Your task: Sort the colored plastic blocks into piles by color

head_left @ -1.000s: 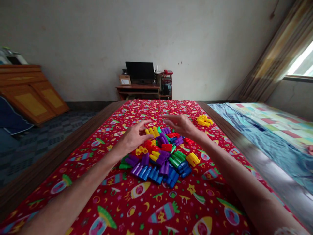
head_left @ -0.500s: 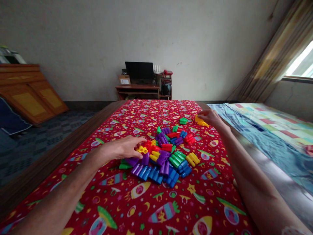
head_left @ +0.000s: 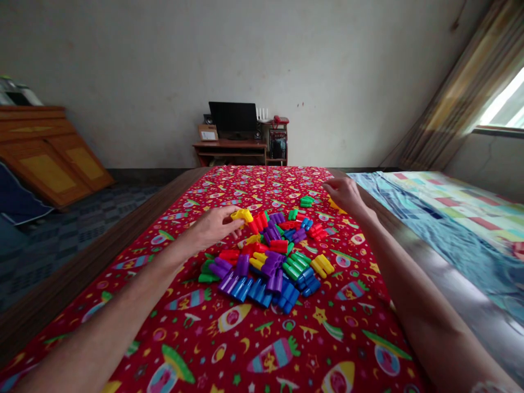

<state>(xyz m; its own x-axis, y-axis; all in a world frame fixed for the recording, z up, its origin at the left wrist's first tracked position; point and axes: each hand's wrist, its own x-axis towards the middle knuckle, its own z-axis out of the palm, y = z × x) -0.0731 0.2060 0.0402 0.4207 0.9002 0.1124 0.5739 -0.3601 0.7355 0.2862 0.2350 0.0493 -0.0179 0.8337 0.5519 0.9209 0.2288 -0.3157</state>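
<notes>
Currently L hand (head_left: 215, 226) has fingers clamped on yellow block (head_left: 244, 214), at far-L edge of pile (head_left: 272, 266). R hand (head_left: 344, 194) nr yellow heap (head_left: 335, 206); can't tell its fingers' state. Risk: loose pinch cd drop yellow block; low sweep cd scatter pile.

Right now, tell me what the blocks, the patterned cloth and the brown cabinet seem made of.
Blocks: most likely glossy hard plastic, given the bright even colours and shiny highlights.
Patterned cloth: matte fabric, apparently printed, as it shows little glare; the fibre can't be told.
Brown cabinet: probably wood or veneer, low sheen, judging by its framed doors; grain is unclear.
</notes>
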